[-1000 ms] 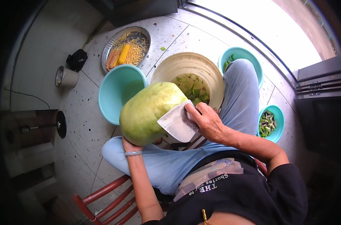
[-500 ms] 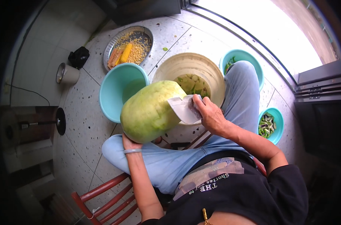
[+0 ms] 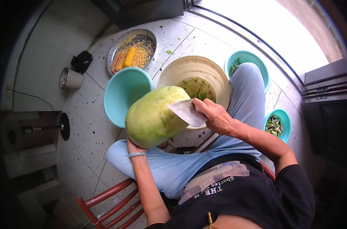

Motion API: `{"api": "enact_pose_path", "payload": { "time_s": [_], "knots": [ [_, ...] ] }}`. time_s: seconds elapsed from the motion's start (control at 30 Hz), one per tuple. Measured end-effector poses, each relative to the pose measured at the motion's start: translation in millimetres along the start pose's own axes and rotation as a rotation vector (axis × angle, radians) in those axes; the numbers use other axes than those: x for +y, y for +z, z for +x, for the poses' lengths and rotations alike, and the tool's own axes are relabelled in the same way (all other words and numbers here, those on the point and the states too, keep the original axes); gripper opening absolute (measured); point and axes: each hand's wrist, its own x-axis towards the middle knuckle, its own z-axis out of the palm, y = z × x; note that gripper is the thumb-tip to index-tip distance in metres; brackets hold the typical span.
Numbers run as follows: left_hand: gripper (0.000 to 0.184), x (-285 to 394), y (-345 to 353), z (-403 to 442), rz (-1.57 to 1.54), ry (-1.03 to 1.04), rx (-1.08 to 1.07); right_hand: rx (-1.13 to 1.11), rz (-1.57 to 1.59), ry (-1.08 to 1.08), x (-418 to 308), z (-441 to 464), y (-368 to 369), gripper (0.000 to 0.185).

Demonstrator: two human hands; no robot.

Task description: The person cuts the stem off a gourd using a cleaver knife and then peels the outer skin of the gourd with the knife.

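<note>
A big pale green gourd, like a winter melon (image 3: 156, 116), lies tilted above my lap, in front of the beige bucket. My left hand (image 3: 135, 146) supports its lower end from beneath, the fingers mostly hidden under it. In my right hand (image 3: 217, 116) is a cleaver (image 3: 188, 112), gripped at the handle, which my fingers cover. The broad grey blade rests against the right end of the gourd. Behind the gourd, the beige bucket (image 3: 169, 72) holds murky water with green and pale scraps.
Left of the bucket stands a turquoise bucket (image 3: 114, 97). Beyond it, a metal tray (image 3: 155, 47) carries corn cobs and loose kernels. To my right are a turquoise basin (image 3: 263, 72) with greens and a turquoise bowl (image 3: 286, 128) of cut vegetables. I sit on a red chair (image 3: 108, 198).
The cleaver blade has turned, showing more of its flat face, and sits slightly further left on the gourd's end. The whole view has shifted a little.
</note>
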Motion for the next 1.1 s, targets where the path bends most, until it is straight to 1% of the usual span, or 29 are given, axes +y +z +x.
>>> {"api": "enact_pose_path", "payload": {
  "time_s": [0.07,0.17,0.27,0.37,0.47,0.57,0.6,0.7,0.73,0.83,0.93,1.03,1.07,1.1],
  "knots": [
    [0.046,0,-2,2,-0.02,-0.002,0.009,-0.01,-0.056,-0.038,-2,2,-3,0.056],
    [0.047,0,-5,6,-0.042,0.002,-0.006,-0.074,-0.14,-0.059,-3,4,-10,0.051],
    [0.047,1,-4,6,-0.042,-0.001,0.0,-0.091,-0.14,-0.066,-2,6,-14,0.052],
    [0.047,-1,-1,3,-0.021,0.015,0.027,-0.083,-0.133,0.012,0,8,-9,0.056],
    [0.047,1,-1,2,-0.003,0.032,0.045,-0.074,-0.149,0.042,0,9,-4,0.055],
    [0.048,0,-3,-1,0.015,0.025,0.087,-0.14,-0.144,0.109,10,14,-4,0.045],
    [0.049,2,0,-1,0.021,0.026,0.099,-0.12,-0.115,0.148,14,16,-4,0.041],
    [0.049,3,-8,4,0.024,0.015,0.063,-0.142,-0.079,0.17,33,23,-1,0.036],
    [0.049,2,-11,6,0.035,0.028,0.062,-0.121,-0.061,0.166,36,23,1,0.032],
    [0.05,1,-10,5,0.051,0.039,0.069,-0.141,-0.069,0.187,35,30,-5,0.03],
    [0.05,2,-5,3,0.036,0.026,0.066,-0.287,-0.064,0.403,43,42,-13,0.027],
    [0.051,3,0,3,0.042,0.061,0.045,-0.204,-0.048,0.425,56,41,-7,0.027],
    [0.051,2,-1,3,0.054,0.067,0.065,-0.214,-0.029,0.436,45,42,-14,0.031],
    [0.051,1,-1,3,0.066,0.071,0.084,-0.176,0.008,0.354,40,39,-13,0.031]
  ]
}}
